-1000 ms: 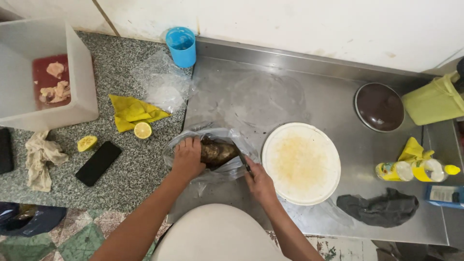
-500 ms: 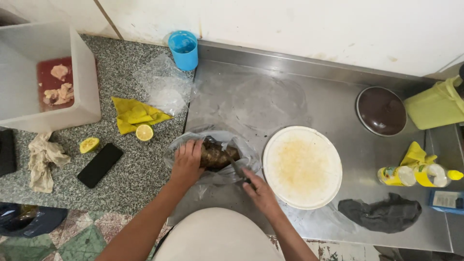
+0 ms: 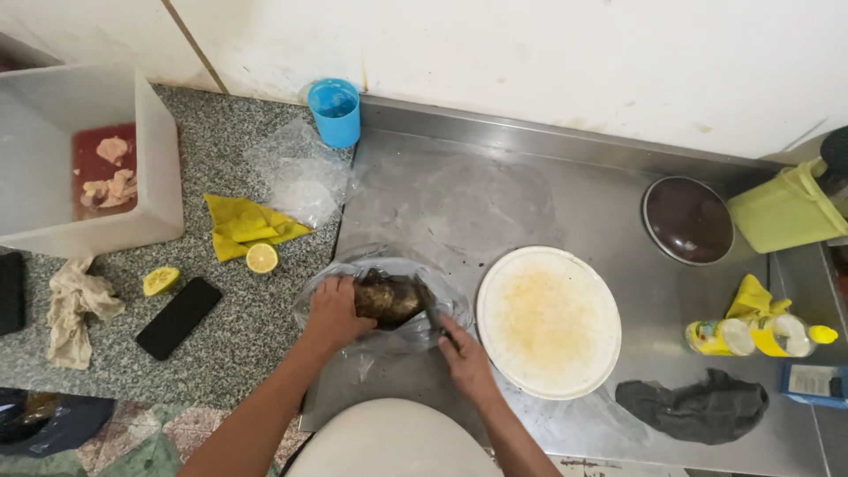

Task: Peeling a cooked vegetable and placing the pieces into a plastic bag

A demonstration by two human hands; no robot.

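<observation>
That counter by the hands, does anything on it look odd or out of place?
A black phone lies on the granite counter among food: cut lemon halves and a tub of raw meat in red liquid. Nothing looks spilled.

The fish point(image 3: 389, 299) lies in a bag point(image 3: 389, 265), left of the plate point(image 3: 548, 321) (cup point(image 3: 336, 111) behind, lemon half point(image 3: 261, 258) further left).

A dark brown, lumpy fish point(image 3: 389, 299) lies on its side inside an open, crumpled clear plastic bag point(image 3: 415, 331) on the steel counter's front edge, just left of a round white board.
</observation>
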